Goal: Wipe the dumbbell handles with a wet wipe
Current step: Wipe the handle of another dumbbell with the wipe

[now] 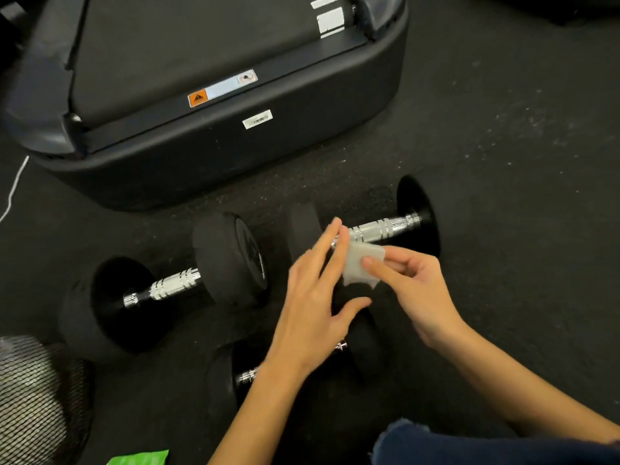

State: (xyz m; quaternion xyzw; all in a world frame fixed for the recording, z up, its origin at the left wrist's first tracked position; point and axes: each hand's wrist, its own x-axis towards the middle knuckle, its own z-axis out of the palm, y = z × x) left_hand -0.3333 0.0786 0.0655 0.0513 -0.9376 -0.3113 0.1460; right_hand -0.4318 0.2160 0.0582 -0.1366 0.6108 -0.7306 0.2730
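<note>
Three black dumbbells with chrome handles lie on the dark floor. The left dumbbell [174, 285] is untouched. The right dumbbell [385, 228] lies just behind my hands. The near dumbbell [245, 377] is largely hidden under my left forearm. My right hand [412, 290] pinches a small folded white wet wipe [362, 266] between thumb and fingers. My left hand [315, 297] hovers beside it with straight, spread fingers, its fingertips touching the wipe's left edge.
A black treadmill base [235, 142] with warning stickers fills the space behind the dumbbells. A mesh fan guard [37, 397] sits at the lower left, a green packet [141, 458] at the bottom edge, a white cord [15, 186] at far left. My dark-clothed knee [486, 444] is at lower right.
</note>
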